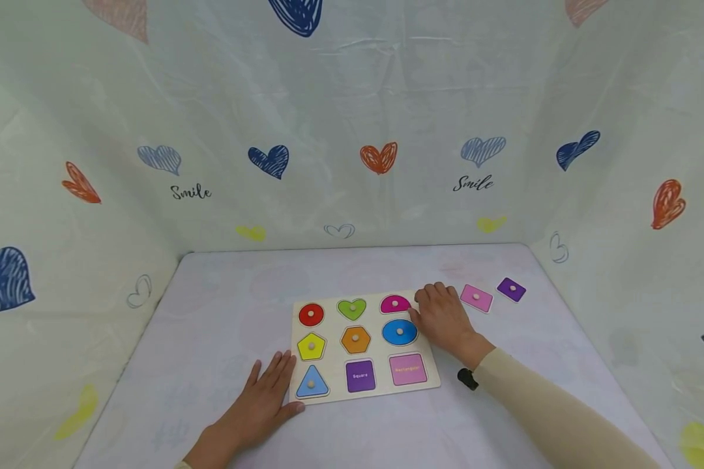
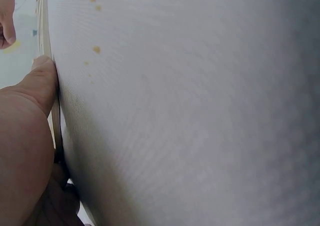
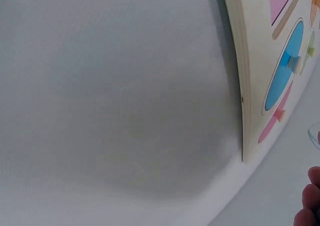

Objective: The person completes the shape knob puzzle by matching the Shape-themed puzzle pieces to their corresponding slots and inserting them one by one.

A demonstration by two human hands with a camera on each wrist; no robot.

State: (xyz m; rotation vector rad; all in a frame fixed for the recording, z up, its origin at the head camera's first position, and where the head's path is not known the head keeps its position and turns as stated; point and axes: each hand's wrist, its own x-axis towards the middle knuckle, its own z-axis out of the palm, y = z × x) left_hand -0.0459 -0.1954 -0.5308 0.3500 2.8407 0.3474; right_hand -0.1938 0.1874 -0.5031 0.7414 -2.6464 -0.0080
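A wooden shape puzzle board (image 1: 381, 391) lies flat on the table. My left hand (image 1: 266, 394) rests at its left edge with straight fingers, the thumb by the lower left corner; in the left wrist view the thumb (image 2: 42, 81) lies along the board's edge. My right hand (image 1: 446, 319) is over the upper right corner, its fingers loosely bent and holding nothing, near the magenta semicircle (image 1: 395, 304) and blue oval (image 1: 399, 333). In the right wrist view its fingertips (image 3: 311, 196) show beyond the board. A pink rectangle piece (image 1: 477, 298) and a purple square piece (image 1: 512, 290) lie to its right.
Knobbed pieces sit in the board: red circle (image 1: 311, 314), green heart (image 1: 351, 309), yellow pentagon (image 1: 311, 347), orange hexagon (image 1: 356, 339) and blue triangle (image 1: 312, 383). Printed words show in the square recess (image 1: 360, 384) and rectangular recess (image 1: 407, 378). A heart-patterned curtain (image 1: 328, 98) surrounds the white table (image 1: 229, 293).
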